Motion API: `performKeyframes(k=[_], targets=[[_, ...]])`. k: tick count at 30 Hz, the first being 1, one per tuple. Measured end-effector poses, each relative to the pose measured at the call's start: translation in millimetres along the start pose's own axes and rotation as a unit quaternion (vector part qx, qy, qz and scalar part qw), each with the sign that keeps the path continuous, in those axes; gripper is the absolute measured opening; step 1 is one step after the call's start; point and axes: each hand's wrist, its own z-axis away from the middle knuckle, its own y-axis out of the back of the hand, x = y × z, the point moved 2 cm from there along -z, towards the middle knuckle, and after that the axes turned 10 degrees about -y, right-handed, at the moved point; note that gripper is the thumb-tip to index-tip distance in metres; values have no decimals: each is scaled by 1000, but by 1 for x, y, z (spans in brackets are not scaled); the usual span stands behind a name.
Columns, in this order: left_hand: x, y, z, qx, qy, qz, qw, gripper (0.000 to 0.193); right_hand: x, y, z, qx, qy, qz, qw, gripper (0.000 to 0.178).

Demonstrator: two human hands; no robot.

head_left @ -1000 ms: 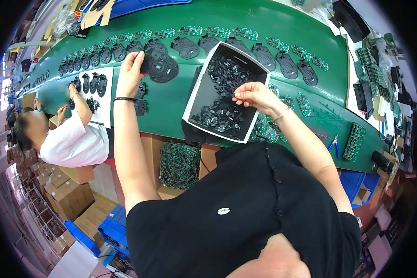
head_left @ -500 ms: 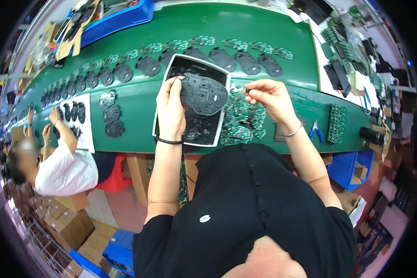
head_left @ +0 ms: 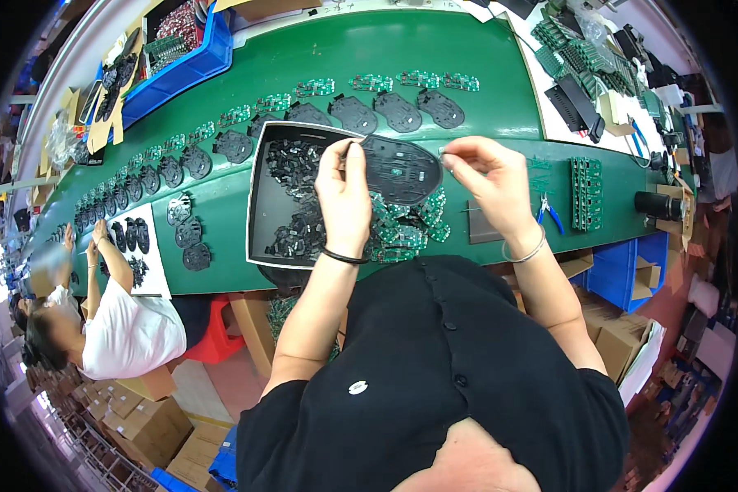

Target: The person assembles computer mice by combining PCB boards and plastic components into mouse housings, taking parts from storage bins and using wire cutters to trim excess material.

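My left hand (head_left: pixel 343 195) grips a black oval plastic shell, like a computer mouse base (head_left: pixel 403 168), by its left end. The ribbed inside of the shell faces up, with a small pale-green spot near its middle. My right hand (head_left: pixel 494 182) is pinched just beside the shell's right edge; what its fingertips hold is too small to make out. Below and left of the shell, a white-rimmed box (head_left: pixel 255 205) contains many small black plastic pieces (head_left: pixel 295 234). Loose green circuit boards (head_left: pixel 403 234) lie in a heap under the shell.
Rows of black shells (head_left: pixel 354 114) and green boards (head_left: pixel 371 83) run along the green table (head_left: pixel 435 45). Blue-handled pliers (head_left: pixel 551 215) and a stack of boards (head_left: pixel 585 194) lie to the right. A blue bin (head_left: pixel 184 74) stands far left. A co-worker (head_left: pixel 135 332) sits at left.
My left hand has carried the shell rightward, off the box and over the board heap. The shell's right edge now meets my right fingertips, where a small dark piece showed earlier. The view has shifted.
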Motion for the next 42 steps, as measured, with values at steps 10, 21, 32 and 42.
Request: performKeyframes(k=[10, 21, 32, 42], targets=[[8, -18, 16, -27, -44, -48, 997, 15, 15, -20, -21, -56, -40, 31, 997, 17], [1, -22, 10, -45, -30, -70, 996, 19, 26, -16, -30, -130, -124, -43, 983, 33], [-30, -32, -7, -57, -12, -95, 994, 26, 41, -5, -34, -20, 75, 333, 940, 74], [10, 106, -67, 136, -66, -237, 960, 20, 230, 61, -143, 48, -108, 487, 866, 75]])
